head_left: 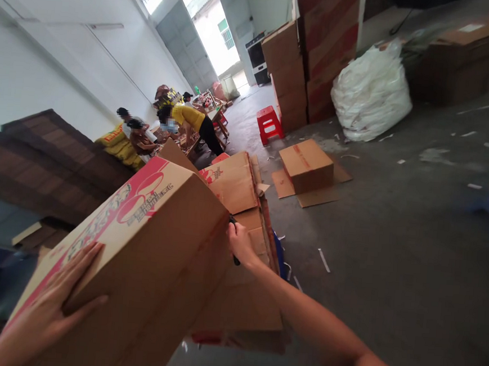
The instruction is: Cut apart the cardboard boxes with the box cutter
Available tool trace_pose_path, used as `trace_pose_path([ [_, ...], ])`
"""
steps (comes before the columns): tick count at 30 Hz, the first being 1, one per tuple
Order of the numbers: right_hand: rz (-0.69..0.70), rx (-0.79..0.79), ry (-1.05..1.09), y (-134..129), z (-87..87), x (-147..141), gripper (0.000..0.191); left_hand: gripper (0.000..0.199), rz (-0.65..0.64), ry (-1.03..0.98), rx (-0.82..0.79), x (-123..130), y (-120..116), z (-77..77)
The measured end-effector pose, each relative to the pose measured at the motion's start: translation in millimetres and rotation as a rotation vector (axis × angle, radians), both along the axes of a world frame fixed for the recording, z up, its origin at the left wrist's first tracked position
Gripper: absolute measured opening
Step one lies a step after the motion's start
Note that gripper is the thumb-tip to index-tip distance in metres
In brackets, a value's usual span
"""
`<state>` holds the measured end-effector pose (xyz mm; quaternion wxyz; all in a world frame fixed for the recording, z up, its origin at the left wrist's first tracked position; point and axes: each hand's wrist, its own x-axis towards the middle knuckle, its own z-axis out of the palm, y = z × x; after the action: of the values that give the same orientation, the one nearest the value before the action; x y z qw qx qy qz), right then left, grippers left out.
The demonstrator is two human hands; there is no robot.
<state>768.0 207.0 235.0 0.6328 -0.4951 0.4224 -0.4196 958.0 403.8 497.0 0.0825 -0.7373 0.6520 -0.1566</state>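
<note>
Over the left edge of the cardboard pile (243, 304), close in front of you, is a large carton (176, 245), tilted in your view, its printed face up to the left and its plain brown face toward you. Whether the pile bears its weight you cannot tell from this angle. Your left hand (64, 290) lies open on the carton, fingers over the printed face and thumb across the edge onto the plain side, grasping nothing. Your right hand (242, 244) is closed around a black-handled tool (232, 220), whose upper end is at the carton's right-hand edge; the kind of tool cannot be made out.

Toward the pile's far end you have a printed cardboard panel (230, 182). Past the pile's right edge, the floor (390, 262) carries scattered white strips (323, 260) and, farther off, a small box (308, 160) with flaps splayed around its base. Beyond that box you see a red stool (269, 124), a tall stack of cartons (285, 73) and a bulging white plastic bundle (372, 94). Off to your left are dark brown stacks (51, 162); farther back, a person in a yellow top (190, 117) bends forward among others.
</note>
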Motion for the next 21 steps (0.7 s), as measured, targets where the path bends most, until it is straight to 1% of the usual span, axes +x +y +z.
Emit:
trace_pose_path([
  [3, 0.008, -0.023, 0.104, 27, 10.2, 15, 0.033, 0.075, -0.048, -0.017, 0.029, 14, 17, 4.9],
  [5, 0.028, -0.004, 0.128, 54, 16.0, 29, 0.034, 0.073, -0.063, -0.03, 0.031, 23, 32, 6.2],
  [9, 0.042, 0.048, 0.083, 126, 26.0, 73, 0.036, 0.076, -0.095, -0.008, 0.053, 41, 65, 9.2],
  [14, 0.032, 0.079, 0.062, 222, 31.9, 134, 0.037, 0.084, -0.1, 0.017, 0.02, 67, 106, 13.0],
  [17, 0.049, 0.084, 0.063, 274, 37.7, 159, 0.038, 0.085, -0.107, 0.029, 0.009, 76, 129, 13.0],
  [21, 0.076, 0.086, 0.063, 337, 47.9, 181, 0.04, 0.082, -0.098, 0.012, 0.003, 79, 159, 13.9],
])
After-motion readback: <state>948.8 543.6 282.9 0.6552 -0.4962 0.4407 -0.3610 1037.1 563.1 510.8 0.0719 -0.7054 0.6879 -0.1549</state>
